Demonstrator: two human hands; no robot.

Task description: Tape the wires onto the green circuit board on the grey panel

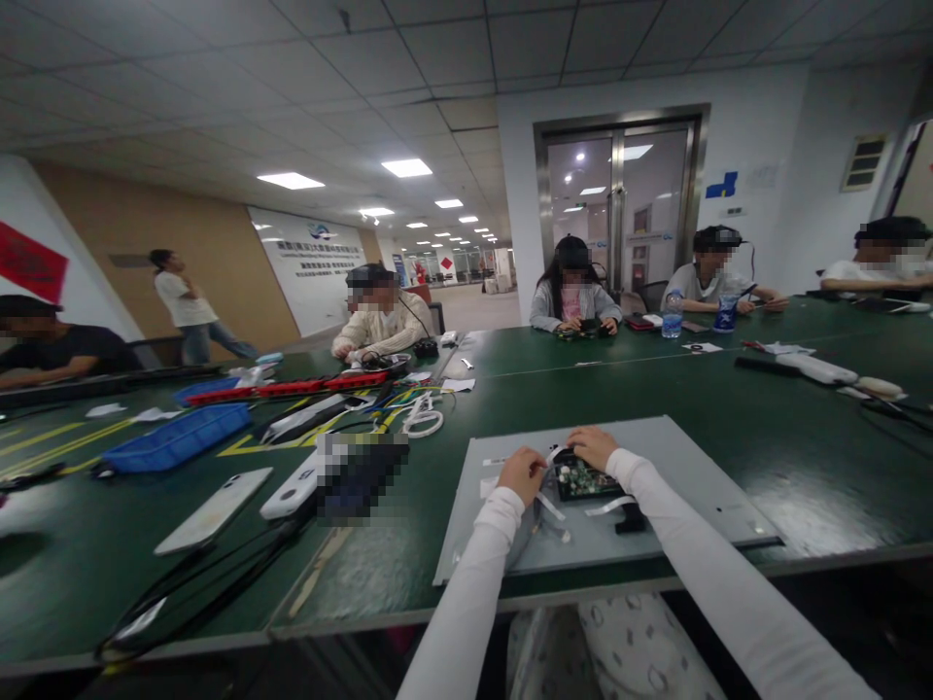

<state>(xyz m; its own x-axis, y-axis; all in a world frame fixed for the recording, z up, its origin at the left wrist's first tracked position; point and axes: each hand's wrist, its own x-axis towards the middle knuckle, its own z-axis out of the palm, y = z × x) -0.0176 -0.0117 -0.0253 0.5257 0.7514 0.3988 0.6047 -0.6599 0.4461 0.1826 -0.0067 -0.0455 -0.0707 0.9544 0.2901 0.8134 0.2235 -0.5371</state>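
A grey flat metal panel [692, 491], like the back of a screen, lies on the green table in front of me. On its middle sits a green circuit board [583, 479] in a dark frame. My left hand [522, 473] is at the board's left edge, fingers curled together around a thin pale cable [554, 454]. My right hand [592, 447] rests over the board's far edge, its fingers bent and close together near the cable's end; what they pinch is hidden. Loose white strips [610, 506] and a black piece [630, 518] lie below the board.
Left of the panel are a white phone [214, 510], a white handheld device [295, 486] with black cables, a blue tray [177, 437] and red power strips [292, 386]. Several people sit around the table; one person walks behind. Bottles [672, 316] stand at the far right.
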